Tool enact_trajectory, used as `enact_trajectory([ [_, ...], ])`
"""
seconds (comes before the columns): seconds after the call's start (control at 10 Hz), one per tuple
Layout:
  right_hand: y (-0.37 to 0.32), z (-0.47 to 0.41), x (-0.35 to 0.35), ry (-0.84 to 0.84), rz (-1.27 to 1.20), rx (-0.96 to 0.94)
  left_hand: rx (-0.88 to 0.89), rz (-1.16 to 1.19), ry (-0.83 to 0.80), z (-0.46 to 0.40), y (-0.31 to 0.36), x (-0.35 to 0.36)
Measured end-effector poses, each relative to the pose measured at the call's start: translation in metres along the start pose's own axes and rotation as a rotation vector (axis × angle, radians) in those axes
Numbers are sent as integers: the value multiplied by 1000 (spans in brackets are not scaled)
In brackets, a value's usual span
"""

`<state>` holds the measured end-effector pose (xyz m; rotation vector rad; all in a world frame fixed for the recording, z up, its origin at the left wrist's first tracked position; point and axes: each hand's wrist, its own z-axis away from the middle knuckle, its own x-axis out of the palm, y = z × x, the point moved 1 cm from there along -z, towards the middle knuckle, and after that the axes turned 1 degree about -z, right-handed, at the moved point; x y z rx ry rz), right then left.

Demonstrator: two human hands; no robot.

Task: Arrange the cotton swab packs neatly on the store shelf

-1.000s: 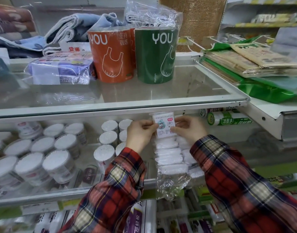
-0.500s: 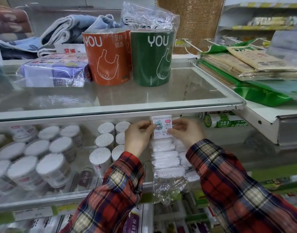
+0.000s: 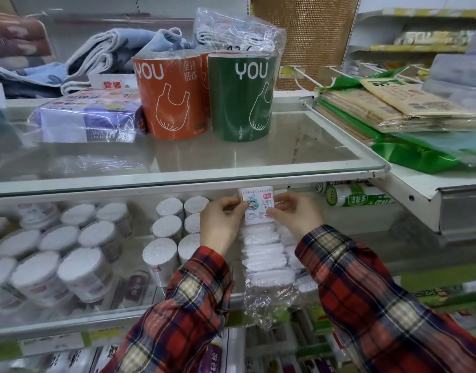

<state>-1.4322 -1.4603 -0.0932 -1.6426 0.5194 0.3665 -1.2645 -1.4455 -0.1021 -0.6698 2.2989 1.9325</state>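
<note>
A small white cotton swab pack (image 3: 257,206) with a cartoon label stands upright at the back of a row of flat swab packs (image 3: 263,254) on the glass shelf (image 3: 124,316). My left hand (image 3: 220,224) pinches its left edge and my right hand (image 3: 296,214) pinches its right edge. The row sits in a clear plastic bag (image 3: 266,305) that hangs over the shelf's front edge. Round tubs of cotton swabs (image 3: 161,259) stand to the left of my left hand.
More round swab tubs (image 3: 43,265) fill the left of the shelf. The glass shelf above (image 3: 177,168) holds an orange roll (image 3: 172,95), a green roll (image 3: 241,95) and a tissue pack (image 3: 86,117). Green rolls (image 3: 358,196) lie at the right. Paper packs (image 3: 393,109) are stacked upper right.
The view has shifted slightly. Both hands stay on the labelled pack, which sits about where it was at the back of the row.
</note>
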Motion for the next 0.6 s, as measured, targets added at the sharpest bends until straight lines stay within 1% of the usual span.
enact_trajectory([
  [0.4,-6,6,-5,-18,12,71,-60,16,-41,-4,3,-3],
  [0.5,-13,14,-15,-11,34,38,-51,7,-17,2,6,-7],
  [0.6,-16,28,-28,38,-28,-28,-19,28,55,12,9,-14],
])
